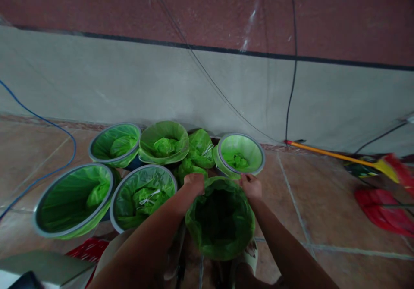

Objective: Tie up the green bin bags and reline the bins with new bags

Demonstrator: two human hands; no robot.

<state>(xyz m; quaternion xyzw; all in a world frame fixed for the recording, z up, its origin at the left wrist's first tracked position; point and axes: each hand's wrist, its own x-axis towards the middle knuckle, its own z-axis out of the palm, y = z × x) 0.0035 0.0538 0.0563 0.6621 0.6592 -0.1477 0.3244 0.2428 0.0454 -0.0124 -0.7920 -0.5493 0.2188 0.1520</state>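
Note:
Between my feet, a bin (221, 220) is lined with a green bin liner (223, 252), whose edge folds out over the rim. Its inside is dark. My left hand (194, 182) closes on the liner at the far left of the rim. Opposite it, my right hand (251, 186) pinches the same liner at the far right. Just beyond my right hand stands a bin with a grey ring (264, 158), lined in green with a crumpled green bag inside. Bunched green bags (199, 146) lie past my left hand.
Several more green-lined bins, such as the front left bin (40, 211), stand at the left. A blue cable (73, 151) curves over the tiles. At the right lie a yellow-orange handle (326, 152) and a red dustpan (381, 209). The wall (129, 82) bounds the back.

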